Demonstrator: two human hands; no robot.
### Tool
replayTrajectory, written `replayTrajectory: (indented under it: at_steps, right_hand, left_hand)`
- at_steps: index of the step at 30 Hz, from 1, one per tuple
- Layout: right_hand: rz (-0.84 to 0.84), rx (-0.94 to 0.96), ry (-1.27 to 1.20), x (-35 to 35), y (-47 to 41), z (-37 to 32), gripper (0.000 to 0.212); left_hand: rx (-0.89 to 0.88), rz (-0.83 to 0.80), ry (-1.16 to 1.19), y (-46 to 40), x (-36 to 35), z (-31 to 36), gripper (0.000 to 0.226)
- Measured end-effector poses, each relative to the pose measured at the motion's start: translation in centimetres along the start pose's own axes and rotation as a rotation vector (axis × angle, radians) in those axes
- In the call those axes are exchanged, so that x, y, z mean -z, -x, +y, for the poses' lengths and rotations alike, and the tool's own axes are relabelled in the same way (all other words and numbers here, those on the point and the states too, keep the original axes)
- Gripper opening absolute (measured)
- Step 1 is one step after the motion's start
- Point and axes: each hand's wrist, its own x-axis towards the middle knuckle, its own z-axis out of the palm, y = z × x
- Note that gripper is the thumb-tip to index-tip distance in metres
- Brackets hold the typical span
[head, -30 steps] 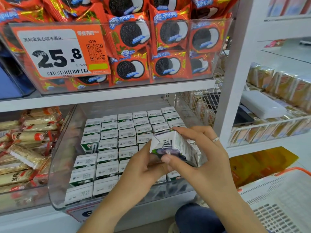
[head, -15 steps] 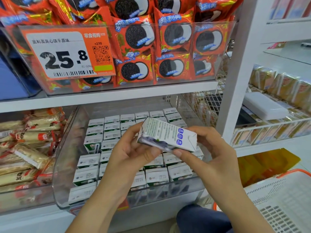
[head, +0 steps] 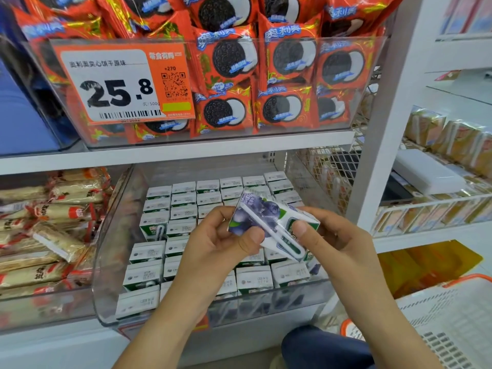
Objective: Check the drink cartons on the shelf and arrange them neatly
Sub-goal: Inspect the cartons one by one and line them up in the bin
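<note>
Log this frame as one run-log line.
phase: inspecting | held: blueberry carton, straw side up | left hand: gripping | right hand: gripping | clear bin: cartons in rows

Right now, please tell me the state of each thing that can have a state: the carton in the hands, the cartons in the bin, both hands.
Held carton: lifted out of the bin, tilted, straw side facing the camera.
Cartons in the clear bin: upright in rows, one gap near the left.
Left hand: gripping the carton's left end.
Right hand: gripping its right end.

The orange price tag [head: 125, 83] on the clear bin [head: 266, 134] reads "25.8", "+270", "元/500g".
</note>
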Motion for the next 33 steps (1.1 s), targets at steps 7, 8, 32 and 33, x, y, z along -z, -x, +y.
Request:
replayTrajectory:
  at_steps: [7, 8, 32, 33]
  right_hand:
    - [0.026, 0.225, 0.219, 0.4, 0.1, 0.6, 0.035]
    - [0.014, 0.280, 0.279, 0.3, 0.1, 0.6, 0.035]
    - [-0.182, 0.019, -0.050, 1.2, -0.5, 1.2, 0.053]
    - [-0.164, 0.043, 0.000, 1.1, -0.4, 1.2, 0.057]
  left_hand:
    - [0.188, -0.081, -0.073, 0.0, 0.7, 1.2, 0.046]
    - [0.212, -0.086, -0.086, 0.0, 0.9, 1.3, 0.047]
    - [-0.207, -0.056, -0.129, 0.4, 1.5, 1.7, 0.056]
    - [-0.152, -0.010, -0.059, 0.3, 1.5, 1.6, 0.055]
